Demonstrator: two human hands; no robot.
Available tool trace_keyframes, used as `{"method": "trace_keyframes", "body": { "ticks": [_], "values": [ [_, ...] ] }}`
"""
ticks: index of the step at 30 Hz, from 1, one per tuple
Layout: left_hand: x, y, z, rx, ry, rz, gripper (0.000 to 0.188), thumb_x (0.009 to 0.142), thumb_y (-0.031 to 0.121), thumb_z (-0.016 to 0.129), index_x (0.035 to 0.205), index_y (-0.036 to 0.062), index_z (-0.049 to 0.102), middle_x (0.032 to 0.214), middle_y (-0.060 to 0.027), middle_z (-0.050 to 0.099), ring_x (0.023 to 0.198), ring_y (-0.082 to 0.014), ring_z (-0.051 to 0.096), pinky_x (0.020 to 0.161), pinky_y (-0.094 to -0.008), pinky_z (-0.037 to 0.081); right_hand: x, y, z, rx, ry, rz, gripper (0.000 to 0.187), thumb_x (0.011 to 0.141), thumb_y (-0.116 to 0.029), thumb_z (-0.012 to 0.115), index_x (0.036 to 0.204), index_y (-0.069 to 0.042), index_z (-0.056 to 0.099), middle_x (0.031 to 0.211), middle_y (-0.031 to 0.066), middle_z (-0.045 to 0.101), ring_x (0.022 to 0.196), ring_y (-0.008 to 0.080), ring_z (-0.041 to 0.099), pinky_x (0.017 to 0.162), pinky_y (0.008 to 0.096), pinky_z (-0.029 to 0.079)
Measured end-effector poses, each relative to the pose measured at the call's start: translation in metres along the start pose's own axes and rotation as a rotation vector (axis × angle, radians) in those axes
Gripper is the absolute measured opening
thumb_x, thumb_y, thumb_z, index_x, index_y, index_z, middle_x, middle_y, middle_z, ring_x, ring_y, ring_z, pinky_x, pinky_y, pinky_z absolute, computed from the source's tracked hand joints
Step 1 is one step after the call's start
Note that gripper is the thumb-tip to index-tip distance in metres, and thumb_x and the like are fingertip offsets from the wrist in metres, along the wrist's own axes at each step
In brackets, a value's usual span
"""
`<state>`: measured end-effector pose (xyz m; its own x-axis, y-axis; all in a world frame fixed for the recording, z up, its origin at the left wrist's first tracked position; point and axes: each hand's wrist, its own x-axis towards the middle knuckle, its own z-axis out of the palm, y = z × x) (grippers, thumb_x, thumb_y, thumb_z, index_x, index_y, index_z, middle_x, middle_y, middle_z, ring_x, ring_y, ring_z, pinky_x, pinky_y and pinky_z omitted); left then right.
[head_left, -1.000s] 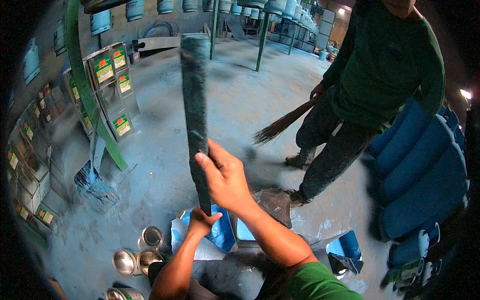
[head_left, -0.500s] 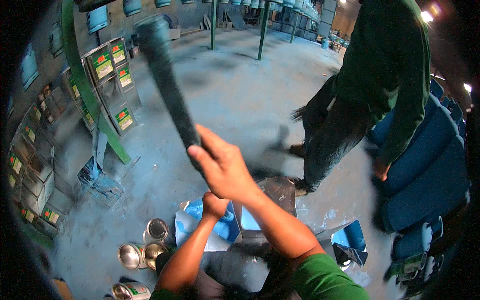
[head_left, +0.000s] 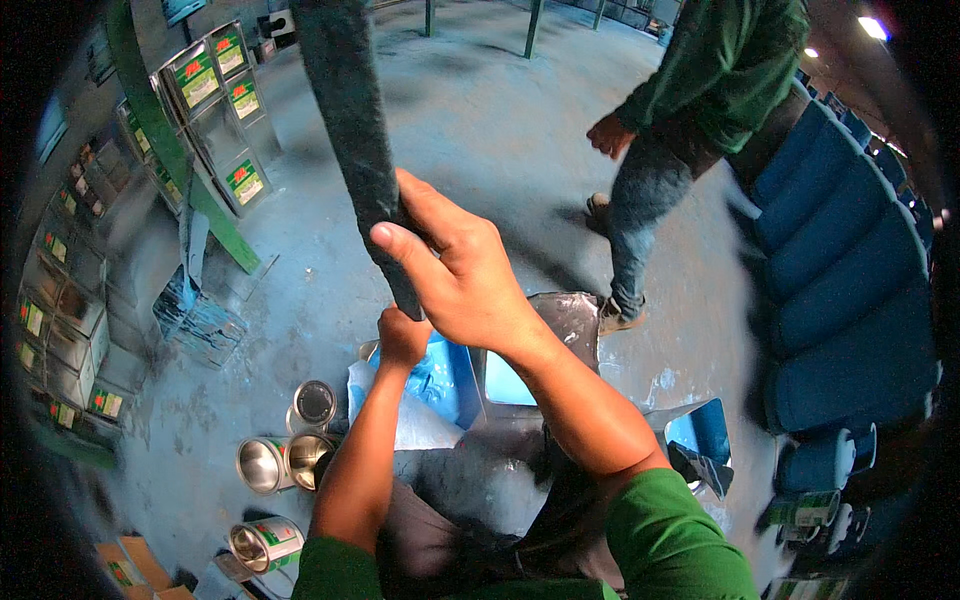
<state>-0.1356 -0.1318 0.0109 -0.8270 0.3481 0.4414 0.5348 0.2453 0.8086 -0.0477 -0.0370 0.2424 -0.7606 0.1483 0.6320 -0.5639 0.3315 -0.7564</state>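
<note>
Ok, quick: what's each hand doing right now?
Left hand: closed around the lower end of the dark paint-coated stick.
Right hand: wrapped around the same stick higher up, thumb extended.

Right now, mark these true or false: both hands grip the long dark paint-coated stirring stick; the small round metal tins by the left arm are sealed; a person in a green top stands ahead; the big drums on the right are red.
1. Both hands grip the long dark paint-coated stick. True: right hand above, left hand below.
2. The small round metal tins are sealed. False: their open mouths show.
3. A person in a green top stands ahead. True.
4. The big drums are red. False: blue.
</note>
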Motion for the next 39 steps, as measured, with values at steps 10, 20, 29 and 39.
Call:
{"method": "trace_keyframes", "body": {
  "ticks": [10,20,29,39],
  "values": [
    [-0.029,0.034,0.021,0.002,-0.322,-0.243,0.040,0.070,0.029,0.085,0.080,-0.0019,0.061,0.074,-0.0173,0.067,0.069,-0.0328,0.065,0.065,-0.0410,0.051,0.008,0.001,-0.010,-0.267,0.179,0.034,0.022,0.098,-0.016,0.056,0.115,-0.003,0.056,0.076,0.0239,0.061,0.074,0.0420,0.064,0.064,0.0456,0.048],
    [0.012,-0.014,-0.009,0.115,-0.098,-0.159,0.036,0.071,0.025,0.082,0.090,-0.0012,0.068,0.084,-0.0229,0.070,0.082,-0.0386,0.069,0.070,-0.0436,0.052,0.007,0.016,0.000,-0.045,0.084,0.086,0.025,0.099,-0.020,0.054,0.116,-0.002,0.053,0.076,0.0210,0.060,0.070,0.0372,0.064,0.064,0.0418,0.048],
    [-0.016,0.031,0.026,-0.188,-0.112,-0.135,0.021,0.076,0.020,0.078,0.077,0.0021,0.068,0.076,-0.0194,0.070,0.075,-0.0377,0.069,0.064,-0.0463,0.049,0.010,-0.002,0.000,-0.118,0.068,0.010,0.027,0.097,-0.018,0.058,0.122,-0.006,0.055,0.081,0.0232,0.059,0.078,0.0449,0.062,0.066,0.0439,0.049],
    [-0.011,0.009,-0.010,-0.046,-0.204,-0.455,0.034,0.067,0.021,0.088,0.083,0.0021,0.064,0.071,-0.0012,0.062,0.064,-0.0137,0.051,0.060,-0.0335,0.045,0.015,0.027,-0.011,-0.101,0.254,0.123,0.018,0.098,-0.019,0.057,0.106,-0.002,0.058,0.067,0.0163,0.060,0.058,0.0281,0.062,0.054,0.0391,0.046]
  ]
}}
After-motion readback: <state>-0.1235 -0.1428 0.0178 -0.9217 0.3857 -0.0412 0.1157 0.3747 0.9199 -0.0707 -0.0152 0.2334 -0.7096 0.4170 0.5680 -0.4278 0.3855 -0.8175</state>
